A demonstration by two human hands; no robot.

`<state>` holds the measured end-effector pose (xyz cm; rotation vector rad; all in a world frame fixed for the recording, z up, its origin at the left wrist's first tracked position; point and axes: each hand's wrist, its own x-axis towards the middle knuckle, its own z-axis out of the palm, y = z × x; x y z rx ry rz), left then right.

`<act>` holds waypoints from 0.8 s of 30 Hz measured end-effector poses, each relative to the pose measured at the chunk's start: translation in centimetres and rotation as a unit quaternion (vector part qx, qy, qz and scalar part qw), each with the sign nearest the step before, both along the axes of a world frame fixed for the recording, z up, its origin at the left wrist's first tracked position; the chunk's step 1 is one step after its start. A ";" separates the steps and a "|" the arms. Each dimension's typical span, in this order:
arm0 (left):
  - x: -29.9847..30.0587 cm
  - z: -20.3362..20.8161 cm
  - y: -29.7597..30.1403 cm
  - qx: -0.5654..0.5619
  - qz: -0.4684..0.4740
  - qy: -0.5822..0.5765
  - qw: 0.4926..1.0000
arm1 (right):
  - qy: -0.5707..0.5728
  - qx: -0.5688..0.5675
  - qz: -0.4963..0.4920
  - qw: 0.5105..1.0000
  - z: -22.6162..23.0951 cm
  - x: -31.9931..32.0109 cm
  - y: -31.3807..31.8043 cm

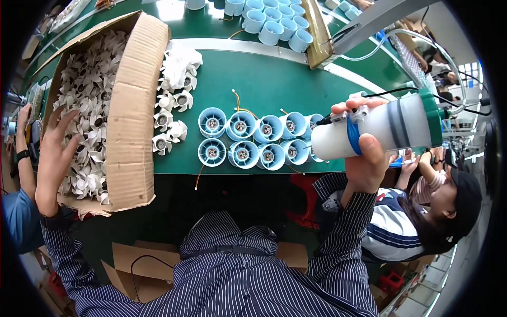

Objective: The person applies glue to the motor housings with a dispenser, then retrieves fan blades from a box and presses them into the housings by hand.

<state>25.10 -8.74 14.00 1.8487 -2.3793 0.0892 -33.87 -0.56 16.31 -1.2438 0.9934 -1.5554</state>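
Note:
My left hand (57,156) reaches with spread fingers into a cardboard box (129,124) full of small white fan impellers (90,100) and rests on them. My right hand (367,158) grips a thick white cylindrical power tool (380,129) with a green end cap, a blue band and a black cable, held sideways above the table's right part. Below the tool, two rows of light-blue round fan housings (253,140) lie on the green table (264,84). A few loose white impellers (171,116) lie beside the box.
More light-blue housings (274,21) stand in a group at the far side. A person in a dark cap (449,211) sits at my right, another person's arm with a wristband (21,153) shows at my left. Flat cardboard (137,269) lies on the floor.

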 end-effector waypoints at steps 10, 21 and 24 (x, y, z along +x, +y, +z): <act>-20.3 2.4 13.1 0.134 -0.292 0.333 0.887 | -0.025 -0.052 0.015 0.998 -2.5 1.5 1.4; -24.4 -9.6 11.5 0.044 -0.180 0.332 0.925 | 0.011 -0.022 0.026 0.999 -6.2 4.4 1.4; -24.3 -10.5 11.2 0.031 -0.168 0.353 0.920 | 0.008 -0.030 0.033 0.999 -6.2 4.0 1.3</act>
